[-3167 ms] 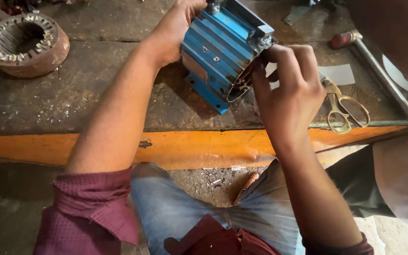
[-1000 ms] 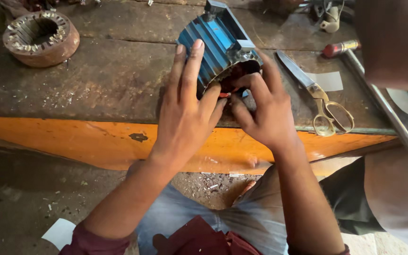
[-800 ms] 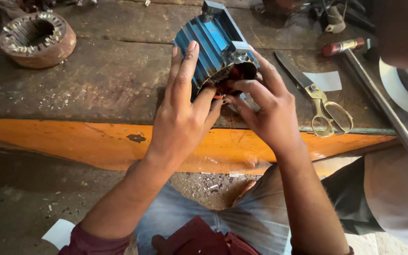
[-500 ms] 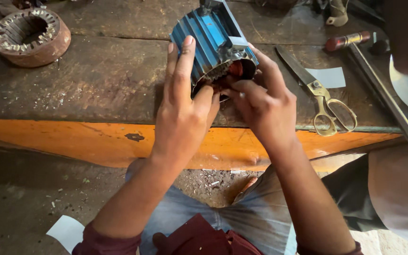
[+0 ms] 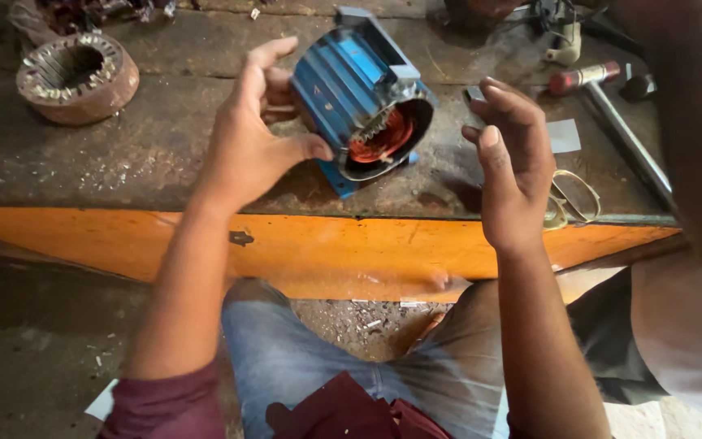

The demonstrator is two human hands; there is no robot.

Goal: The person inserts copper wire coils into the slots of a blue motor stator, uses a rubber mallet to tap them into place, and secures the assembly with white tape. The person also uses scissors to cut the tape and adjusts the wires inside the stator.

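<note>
A worn workbench point(image 5: 123, 162) with an orange front edge is filling the upper half of the frame. At upper centre a blue finned motor housing point(image 5: 363, 93) is lying tilted, its open end showing copper-red windings. The left hand point(image 5: 249, 138) is cupping its left side, thumb touching the rim, fingers spread. The right hand point(image 5: 513, 162) is hovering just right, loosely curled, grasping nothing. A rusty stator ring point(image 5: 77, 77) is sitting at upper left.

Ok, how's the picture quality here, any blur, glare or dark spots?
Head view: soft daylight, no harsh glare; the blue motor housing and left hand look sharp; the right hand is slightly motion-blurred; the floor lower left is in deep shadow; a close, blurred body fills the right edge.
</note>
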